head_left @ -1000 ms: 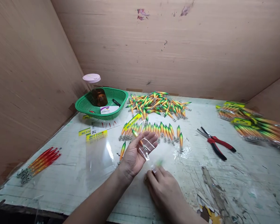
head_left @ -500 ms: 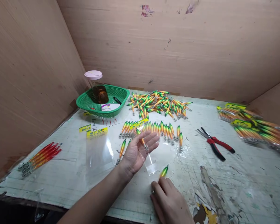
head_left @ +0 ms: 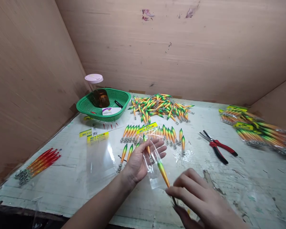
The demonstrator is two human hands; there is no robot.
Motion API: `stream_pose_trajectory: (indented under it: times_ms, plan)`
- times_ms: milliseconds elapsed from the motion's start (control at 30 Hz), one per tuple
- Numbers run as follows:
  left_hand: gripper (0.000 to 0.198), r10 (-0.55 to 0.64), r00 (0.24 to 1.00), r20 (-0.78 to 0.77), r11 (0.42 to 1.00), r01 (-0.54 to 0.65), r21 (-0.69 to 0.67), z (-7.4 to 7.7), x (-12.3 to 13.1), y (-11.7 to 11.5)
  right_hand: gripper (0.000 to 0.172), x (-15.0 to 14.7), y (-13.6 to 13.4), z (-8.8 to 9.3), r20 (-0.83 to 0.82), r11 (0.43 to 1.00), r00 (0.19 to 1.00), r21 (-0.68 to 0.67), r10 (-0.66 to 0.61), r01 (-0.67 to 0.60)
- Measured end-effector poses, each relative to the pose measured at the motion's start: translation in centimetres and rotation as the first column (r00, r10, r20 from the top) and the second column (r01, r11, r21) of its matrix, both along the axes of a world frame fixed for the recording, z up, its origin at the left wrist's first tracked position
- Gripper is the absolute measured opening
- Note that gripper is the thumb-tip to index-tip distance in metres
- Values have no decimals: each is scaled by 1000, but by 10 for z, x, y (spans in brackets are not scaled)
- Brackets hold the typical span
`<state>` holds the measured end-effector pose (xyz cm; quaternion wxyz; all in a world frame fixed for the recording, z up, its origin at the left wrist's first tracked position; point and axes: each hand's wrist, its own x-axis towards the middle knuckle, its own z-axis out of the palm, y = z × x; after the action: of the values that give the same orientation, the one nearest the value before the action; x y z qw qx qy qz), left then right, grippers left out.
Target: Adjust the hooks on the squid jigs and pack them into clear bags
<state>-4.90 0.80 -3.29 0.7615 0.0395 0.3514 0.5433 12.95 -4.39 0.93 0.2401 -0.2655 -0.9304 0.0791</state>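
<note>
My left hand (head_left: 136,165), palm up, holds a clear plastic bag (head_left: 155,182) with a yellow header card (head_left: 147,128), the thumb on top and the fingers beneath. One green-and-orange squid jig (head_left: 147,149) lies in the bag, crown of hooks toward me. My right hand (head_left: 202,198) pinches a second squid jig (head_left: 164,174) near its hook end. Its green tip overlaps the bag's right edge; whether it is inside, I cannot tell. Beyond the left hand is a row of similar jigs (head_left: 173,136), partly hidden by the bag.
A pile of jigs (head_left: 157,106) lies at the back beside a green basket (head_left: 85,109) holding a lidded cup (head_left: 101,97). Flat bags (head_left: 100,165) and red jigs (head_left: 41,163) lie left. Red-handled pliers (head_left: 219,148) and filled packs (head_left: 255,128) are on the right.
My right hand has lifted the second jig off the table and brought its tip up to the bag. The bag in my left hand has shifted slightly, with its header more visible.
</note>
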Motion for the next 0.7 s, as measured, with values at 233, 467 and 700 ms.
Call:
stream_pose_trajectory:
  times_ms: [233,467,700]
  plan:
    - [22,-36,999,22,999,36,0,0,1,-1,26,-18,18,-21,-104,915,966,309,-238,259]
    - [23,-64,998,21,998,64,-2,-1,7,-5,13,-25,24,-22,-160,885,940,321,-300,337]
    - [33,164,986,40,981,-167,95,19,-32,12,18,-22,38,-31,-560,946,782,-11,-273,323]
